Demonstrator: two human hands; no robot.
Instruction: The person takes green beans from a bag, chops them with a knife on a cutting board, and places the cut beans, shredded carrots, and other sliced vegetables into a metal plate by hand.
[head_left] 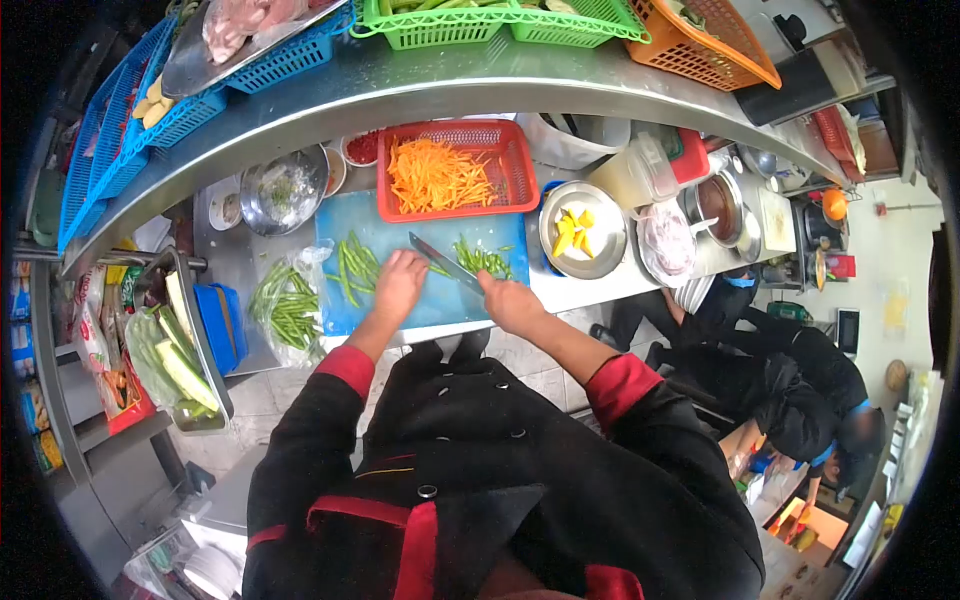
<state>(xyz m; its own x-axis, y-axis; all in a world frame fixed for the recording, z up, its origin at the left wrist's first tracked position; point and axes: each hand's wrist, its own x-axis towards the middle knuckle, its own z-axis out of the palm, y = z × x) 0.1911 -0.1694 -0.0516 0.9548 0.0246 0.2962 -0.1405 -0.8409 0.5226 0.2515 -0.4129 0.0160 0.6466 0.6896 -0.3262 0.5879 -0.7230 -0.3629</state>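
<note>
My right hand is wrapped round the handle of a kitchen knife, its blade slanting up and left over a blue cutting board. On the board, my left hand has its fingers curled down on green beans beside the blade. Longer green beans lie left of that hand. Cut pieces of green bean are heaped right of the knife. A clear plastic bag of green beans rests against the board's left side. My left fingertips are partly hidden.
Behind the board stands a red basket of shredded carrot. Metal bowls flank it, one holding yellow pieces. A steel shelf with colored baskets overhangs the back. Several people in dark clothes are at the right.
</note>
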